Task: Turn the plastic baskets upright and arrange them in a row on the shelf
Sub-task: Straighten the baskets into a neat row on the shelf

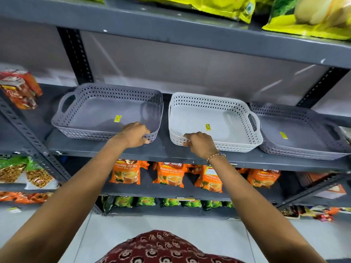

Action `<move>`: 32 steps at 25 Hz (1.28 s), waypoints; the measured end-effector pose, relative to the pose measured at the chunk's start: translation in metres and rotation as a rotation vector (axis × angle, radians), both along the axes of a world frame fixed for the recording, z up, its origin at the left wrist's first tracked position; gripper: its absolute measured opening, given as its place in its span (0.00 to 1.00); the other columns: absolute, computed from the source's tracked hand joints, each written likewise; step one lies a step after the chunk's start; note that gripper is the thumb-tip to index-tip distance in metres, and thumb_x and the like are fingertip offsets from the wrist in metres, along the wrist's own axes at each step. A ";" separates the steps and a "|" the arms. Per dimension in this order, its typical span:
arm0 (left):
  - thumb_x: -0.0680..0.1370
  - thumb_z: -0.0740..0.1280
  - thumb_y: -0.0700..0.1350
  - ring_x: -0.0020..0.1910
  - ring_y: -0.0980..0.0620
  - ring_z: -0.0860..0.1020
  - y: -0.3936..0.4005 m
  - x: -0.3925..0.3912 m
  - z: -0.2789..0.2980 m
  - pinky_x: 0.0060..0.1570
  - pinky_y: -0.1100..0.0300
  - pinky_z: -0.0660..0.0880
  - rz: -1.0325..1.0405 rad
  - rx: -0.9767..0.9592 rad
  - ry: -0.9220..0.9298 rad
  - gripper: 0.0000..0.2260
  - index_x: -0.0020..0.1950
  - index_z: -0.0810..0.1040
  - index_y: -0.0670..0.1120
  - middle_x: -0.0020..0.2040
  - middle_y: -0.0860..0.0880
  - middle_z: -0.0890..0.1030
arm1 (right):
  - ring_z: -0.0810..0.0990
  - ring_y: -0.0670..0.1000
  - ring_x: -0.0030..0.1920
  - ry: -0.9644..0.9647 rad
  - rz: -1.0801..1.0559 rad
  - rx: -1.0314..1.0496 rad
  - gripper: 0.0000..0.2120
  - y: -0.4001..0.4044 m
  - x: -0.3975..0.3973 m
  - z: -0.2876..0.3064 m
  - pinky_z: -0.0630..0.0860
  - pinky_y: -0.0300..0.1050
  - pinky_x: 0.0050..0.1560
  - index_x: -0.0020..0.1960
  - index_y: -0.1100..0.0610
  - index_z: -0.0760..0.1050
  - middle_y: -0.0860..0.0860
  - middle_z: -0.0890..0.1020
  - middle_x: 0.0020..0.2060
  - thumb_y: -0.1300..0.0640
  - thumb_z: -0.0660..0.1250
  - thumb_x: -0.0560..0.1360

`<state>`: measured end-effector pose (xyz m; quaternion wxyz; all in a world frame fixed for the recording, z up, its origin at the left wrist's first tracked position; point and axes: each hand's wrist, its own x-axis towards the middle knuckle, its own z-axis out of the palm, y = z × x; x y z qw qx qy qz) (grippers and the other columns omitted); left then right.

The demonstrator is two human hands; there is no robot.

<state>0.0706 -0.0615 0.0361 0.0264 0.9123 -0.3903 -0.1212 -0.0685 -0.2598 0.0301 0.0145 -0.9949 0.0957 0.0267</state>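
Three shallow perforated plastic baskets stand upright side by side on the grey metal shelf (161, 149). The left grey basket (91, 112) has my left hand (135, 134) gripping its near right corner rim. On the white middle basket (218, 118), my right hand (199, 144) grips the near left corner rim. The right grey basket (296, 133) sits untouched against the white one, partly cut off by the frame edge. Each basket has a yellow sticker on its floor.
Orange tea packets (169, 173) line the shelf below, with green packets (144, 201) lower down. Red snack packs (19, 88) stand at the left end of the basket shelf. Yellow bags (218, 6) lie on the shelf above. Slotted uprights (77, 54) frame the bay.
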 end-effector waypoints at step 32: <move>0.76 0.68 0.44 0.48 0.40 0.79 -0.011 -0.014 0.005 0.42 0.57 0.69 -0.066 -0.079 0.058 0.08 0.44 0.78 0.39 0.46 0.37 0.82 | 0.80 0.61 0.52 -0.001 -0.057 0.005 0.09 0.006 0.001 0.001 0.75 0.49 0.46 0.55 0.56 0.75 0.61 0.83 0.48 0.56 0.62 0.77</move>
